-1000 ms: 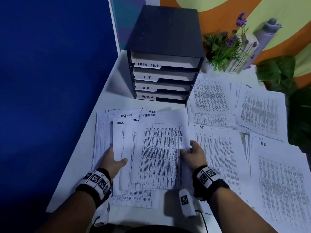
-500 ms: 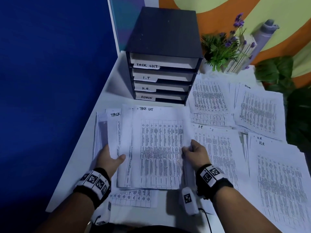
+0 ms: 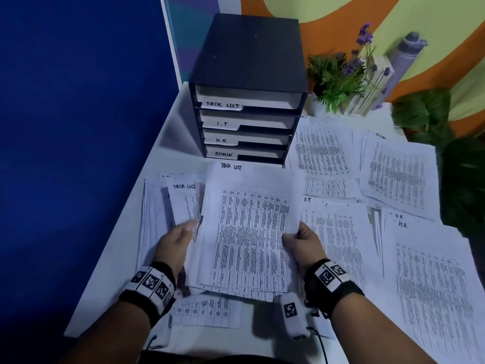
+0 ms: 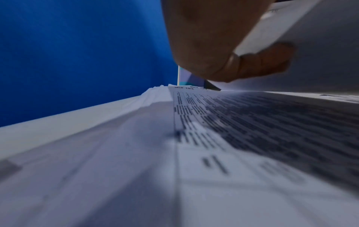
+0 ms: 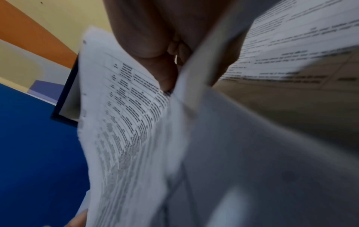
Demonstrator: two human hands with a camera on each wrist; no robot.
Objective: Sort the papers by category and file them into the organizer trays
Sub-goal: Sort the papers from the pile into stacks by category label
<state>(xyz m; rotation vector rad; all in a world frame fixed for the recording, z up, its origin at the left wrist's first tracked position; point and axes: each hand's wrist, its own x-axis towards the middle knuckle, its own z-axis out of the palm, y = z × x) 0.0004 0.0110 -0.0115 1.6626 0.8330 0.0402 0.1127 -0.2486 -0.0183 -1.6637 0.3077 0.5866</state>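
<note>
White table (image 3: 115,271) against a blue wall (image 3: 78,127), papers spread across it. Both hands hold a stack (image 3: 249,232) headed TASK LIST just above the table, in front of the organizer (image 3: 249,61). Left hand (image 3: 175,243) grips its left edge, thumb on top; right hand (image 3: 305,244) pinches the right edge. Other task-list sheets (image 3: 181,203) lie beneath at left; I.T pile (image 3: 338,232) sits just right.

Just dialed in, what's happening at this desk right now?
A person is sorting printed papers. Both hands, left hand and right hand, grip a stack headed TASK LIST by its side edges, just in front of the black organizer. Its trays are labelled TASK LIST, I.T, H.R. and ADMIN. Other piles lie spread across the table.
</note>
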